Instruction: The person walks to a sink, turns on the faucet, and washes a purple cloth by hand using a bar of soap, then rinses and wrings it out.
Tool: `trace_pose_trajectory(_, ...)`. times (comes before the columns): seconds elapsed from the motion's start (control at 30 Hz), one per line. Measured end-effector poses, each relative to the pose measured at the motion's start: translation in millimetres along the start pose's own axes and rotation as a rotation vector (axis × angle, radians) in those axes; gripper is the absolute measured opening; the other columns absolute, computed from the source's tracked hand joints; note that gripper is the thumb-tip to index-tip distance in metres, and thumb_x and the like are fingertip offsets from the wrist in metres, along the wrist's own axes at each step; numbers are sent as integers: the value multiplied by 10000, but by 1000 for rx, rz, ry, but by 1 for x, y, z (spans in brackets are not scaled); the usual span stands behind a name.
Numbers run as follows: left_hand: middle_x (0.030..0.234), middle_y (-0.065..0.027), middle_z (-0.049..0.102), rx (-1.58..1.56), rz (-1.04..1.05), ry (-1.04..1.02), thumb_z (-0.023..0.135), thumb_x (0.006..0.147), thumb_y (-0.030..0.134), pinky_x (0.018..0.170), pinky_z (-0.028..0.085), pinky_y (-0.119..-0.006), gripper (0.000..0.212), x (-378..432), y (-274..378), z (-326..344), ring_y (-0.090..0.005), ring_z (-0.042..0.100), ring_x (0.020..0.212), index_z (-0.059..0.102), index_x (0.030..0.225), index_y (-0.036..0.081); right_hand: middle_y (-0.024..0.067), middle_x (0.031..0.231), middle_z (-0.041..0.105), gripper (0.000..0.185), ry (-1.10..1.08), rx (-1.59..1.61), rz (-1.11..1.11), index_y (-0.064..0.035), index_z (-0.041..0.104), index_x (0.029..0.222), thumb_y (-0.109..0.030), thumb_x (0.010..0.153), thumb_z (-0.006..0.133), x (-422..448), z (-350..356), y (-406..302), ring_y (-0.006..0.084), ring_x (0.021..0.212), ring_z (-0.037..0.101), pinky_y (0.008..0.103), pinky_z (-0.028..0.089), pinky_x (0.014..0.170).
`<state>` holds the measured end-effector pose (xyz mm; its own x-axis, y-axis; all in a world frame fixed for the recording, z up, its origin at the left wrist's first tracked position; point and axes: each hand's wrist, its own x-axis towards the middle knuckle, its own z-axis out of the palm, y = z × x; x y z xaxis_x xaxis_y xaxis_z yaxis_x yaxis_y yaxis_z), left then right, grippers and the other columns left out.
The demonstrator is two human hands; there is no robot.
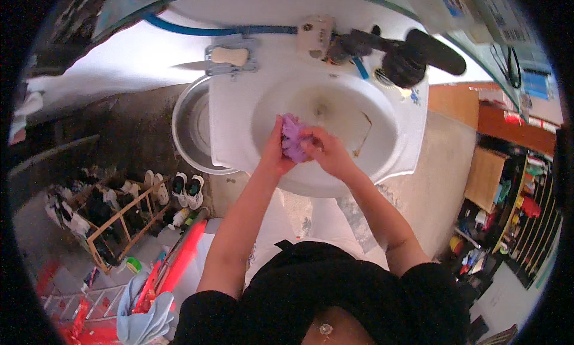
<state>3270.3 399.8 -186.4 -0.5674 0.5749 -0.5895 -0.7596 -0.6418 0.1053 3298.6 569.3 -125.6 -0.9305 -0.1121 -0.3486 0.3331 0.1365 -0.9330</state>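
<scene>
A bunched purple mesh puff or scrunchie-like thing (293, 138) is between my two hands, above the near left part of a white washbasin (233, 121). My left hand (274, 150) grips it from the left side. On its right, the fingers of my right hand (329, 152) are curled against it; they are slightly blurred, and a small dark thing shows near them. The drain (320, 109) lies beyond my hands. A thin brownish cord or crack-like line (368, 129) runs down the basin's right inner wall.
A bar of soap (229, 56) rests in a dish (215, 69) at the back left. A metal basin (190, 125) stands left, partly under the washbasin. Dark bottles or tools (403, 62) crowd the back right rim. A shoe rack (121, 217) is at lower left, a glass shelf (376, 4) overhead.
</scene>
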Motion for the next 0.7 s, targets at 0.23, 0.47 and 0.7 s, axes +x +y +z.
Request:
trace_pose_trajectory(0.23,1078,-71,673,73,13,-89,554,1018,329,756,577,-317,367,22,-7,-48,-185,673,907,565,1301,96,140,1162,655,232,147,-465,-290,-76,620,1196,-122,972,585,52,15,-56,315,984,681,416,561,824)
trace_pose_trajectory(0.47,930,-34,675,82,-41,-170,539,1021,284,572,529,-267,238,24,-15,-48,-129,632,706,582,1176,109,105,1308,613,308,161,-698,-853,-96,616,1255,-83,949,594,191,87,-66,314,1208,572,397,488,1022)
trace_pose_trajectory(0.7,904,-53,667,142,-37,-103,481,1038,326,604,535,-277,266,16,-7,-33,-156,644,733,579,1137,98,64,1342,566,451,178,-1054,-827,-121,569,1342,-70,895,608,249,106,-56,295,1240,529,389,471,1047)
